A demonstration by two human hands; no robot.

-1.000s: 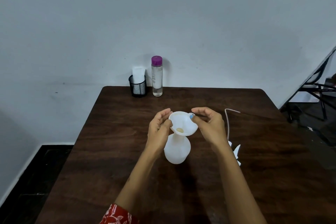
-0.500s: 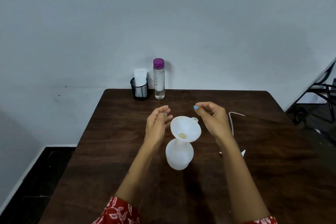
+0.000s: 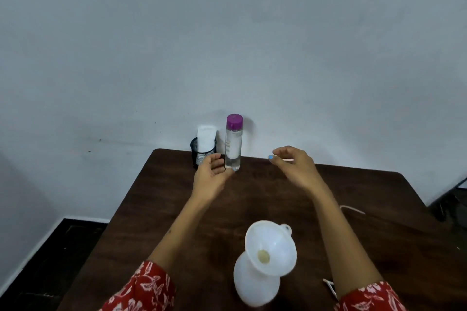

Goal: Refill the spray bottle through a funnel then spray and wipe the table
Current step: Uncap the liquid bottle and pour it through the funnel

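Note:
A white funnel [image 3: 274,243] sits in the neck of the white spray bottle [image 3: 252,283], which stands uncapped near the table's front. At the far edge stands a clear refill bottle with a purple cap [image 3: 233,144]. My left hand [image 3: 211,174] is stretched out just left of that bottle's base, fingers relaxed and holding nothing. My right hand [image 3: 294,165] hovers to the right of it, fingers loosely curved and empty. The sprayer's thin tube [image 3: 352,209] lies on the table to the right; the sprayer head is mostly hidden by my right arm.
A black mesh cup [image 3: 202,153] with a folded white cloth [image 3: 206,137] stands at the back of the dark wooden table [image 3: 177,209], left of the refill bottle. A wall runs right behind. A dark chair [image 3: 452,199] stands off the table's right side.
Both hands let go of the funnel and moved forward to the refill bottle at the table's back. The funnel stays in the spray bottle.

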